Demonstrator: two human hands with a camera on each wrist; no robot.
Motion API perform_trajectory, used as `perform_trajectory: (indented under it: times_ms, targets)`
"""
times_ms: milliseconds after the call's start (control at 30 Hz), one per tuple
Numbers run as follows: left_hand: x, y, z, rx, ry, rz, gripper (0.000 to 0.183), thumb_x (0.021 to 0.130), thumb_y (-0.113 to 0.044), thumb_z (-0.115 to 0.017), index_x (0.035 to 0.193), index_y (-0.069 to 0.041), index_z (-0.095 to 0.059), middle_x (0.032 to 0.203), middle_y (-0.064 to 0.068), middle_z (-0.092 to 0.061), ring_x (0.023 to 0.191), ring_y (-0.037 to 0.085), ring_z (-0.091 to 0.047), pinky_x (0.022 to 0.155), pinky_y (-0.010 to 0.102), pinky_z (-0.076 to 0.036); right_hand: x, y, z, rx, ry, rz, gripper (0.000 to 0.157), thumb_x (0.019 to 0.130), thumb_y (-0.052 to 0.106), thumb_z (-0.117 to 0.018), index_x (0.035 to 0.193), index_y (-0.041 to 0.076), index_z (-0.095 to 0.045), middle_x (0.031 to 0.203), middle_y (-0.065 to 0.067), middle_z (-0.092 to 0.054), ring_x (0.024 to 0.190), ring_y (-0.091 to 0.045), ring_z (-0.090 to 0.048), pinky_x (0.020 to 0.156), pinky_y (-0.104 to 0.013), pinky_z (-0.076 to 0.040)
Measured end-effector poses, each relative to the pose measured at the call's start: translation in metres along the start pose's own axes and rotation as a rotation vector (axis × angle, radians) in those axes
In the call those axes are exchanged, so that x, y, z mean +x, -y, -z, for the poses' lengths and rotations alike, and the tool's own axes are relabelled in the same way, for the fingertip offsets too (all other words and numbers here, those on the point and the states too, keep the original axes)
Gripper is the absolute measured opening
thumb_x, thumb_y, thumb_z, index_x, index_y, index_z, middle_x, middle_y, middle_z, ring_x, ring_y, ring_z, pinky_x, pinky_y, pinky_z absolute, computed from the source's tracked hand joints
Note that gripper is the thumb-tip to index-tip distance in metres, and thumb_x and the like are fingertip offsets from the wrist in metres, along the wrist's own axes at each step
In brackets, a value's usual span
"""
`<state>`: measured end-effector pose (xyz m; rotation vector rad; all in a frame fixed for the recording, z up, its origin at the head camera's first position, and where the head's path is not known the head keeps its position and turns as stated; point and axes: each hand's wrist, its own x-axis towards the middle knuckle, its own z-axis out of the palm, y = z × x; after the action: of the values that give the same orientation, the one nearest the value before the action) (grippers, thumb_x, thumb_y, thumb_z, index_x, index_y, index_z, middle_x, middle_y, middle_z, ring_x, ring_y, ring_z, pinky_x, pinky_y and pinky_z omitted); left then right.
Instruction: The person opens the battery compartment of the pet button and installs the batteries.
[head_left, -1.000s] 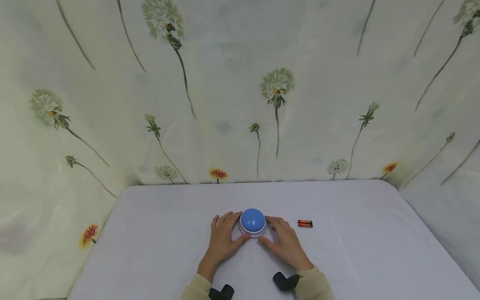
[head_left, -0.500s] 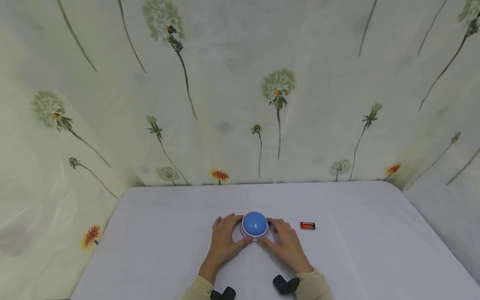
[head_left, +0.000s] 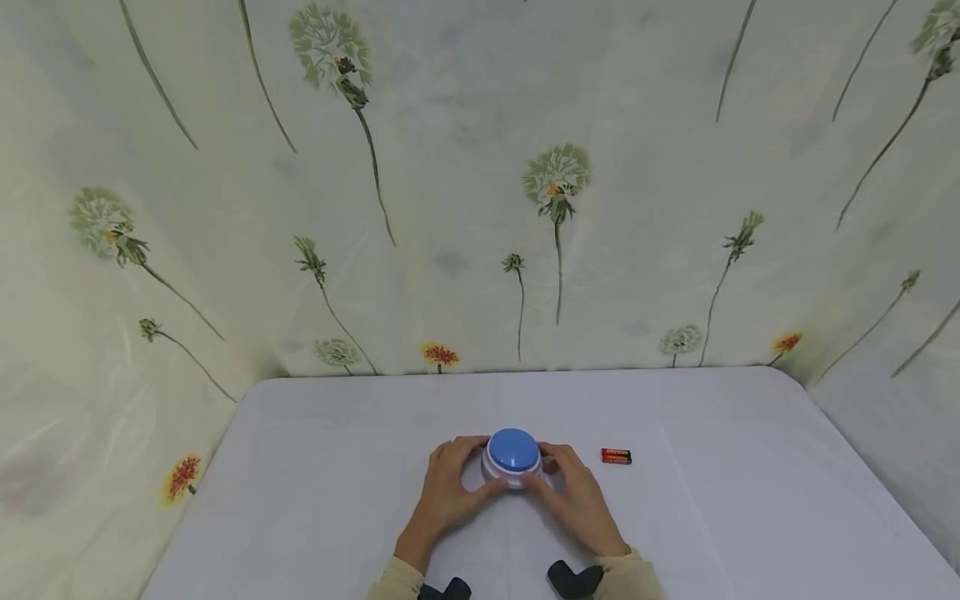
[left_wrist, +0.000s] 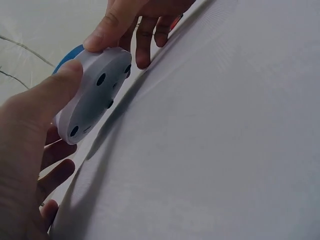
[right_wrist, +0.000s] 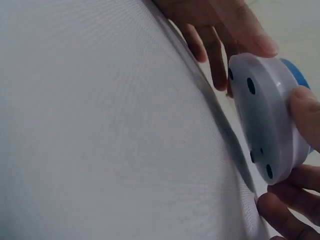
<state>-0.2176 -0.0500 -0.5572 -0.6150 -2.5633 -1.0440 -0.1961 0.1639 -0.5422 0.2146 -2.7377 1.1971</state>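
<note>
Blue and white, the push button is between the two hands, tilted up off the white table. The left hand and right hand grip its rim with thumb and fingers. Lettering on the red batteries, near the right hand, is too small to read.

Batteries on the table, right of the button.
</note>
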Motion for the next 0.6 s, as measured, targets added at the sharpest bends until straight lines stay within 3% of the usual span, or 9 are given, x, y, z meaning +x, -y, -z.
perform_trajectory:
  times_ms: [200,333,600]
  targets:
    - [-0.0018,0.0038,0.0012,-0.087,0.063,-0.006,0.073,0.072,-0.058,-0.073,0.133,-0.025,-0.051,0.124,-0.009,-0.059,0.118,0.011,-0.052,0.103,0.049,-0.037,-0.0035,-0.0003,0.0012,0.049,-0.049,-0.040,0.055,0.081,0.051,-0.068,0.125,0.019,-0.059,0.104,0.008,-0.060,0.087,-0.006,-0.056,0.081,-0.030,-0.045]
    - [-0.0029,0.0071,-0.0002,-0.085,0.089,-0.018,0.072,0.071,-0.052,-0.077,0.133,-0.024,-0.053,0.122,-0.007,-0.059,0.116,0.012,-0.053,0.101,0.047,-0.040,-0.0066,-0.0026,0.0012,0.081,-0.091,-0.049,0.050,0.081,0.046,-0.070,0.122,0.018,-0.061,0.100,0.008,-0.063,0.084,-0.004,-0.058,0.080,-0.027,-0.047]
    - [-0.0019,0.0085,-0.0005,-0.080,0.061,-0.022,0.054,0.079,-0.036,-0.074,0.130,-0.026,-0.057,0.119,-0.009,-0.061,0.114,0.013,-0.055,0.098,0.040,-0.045,-0.0078,-0.0033,0.0030,0.164,-0.065,-0.139,0.057,0.075,0.062,-0.066,0.121,0.028,-0.058,0.117,0.008,-0.064,0.094,-0.007,-0.063,0.091,-0.039,-0.050]
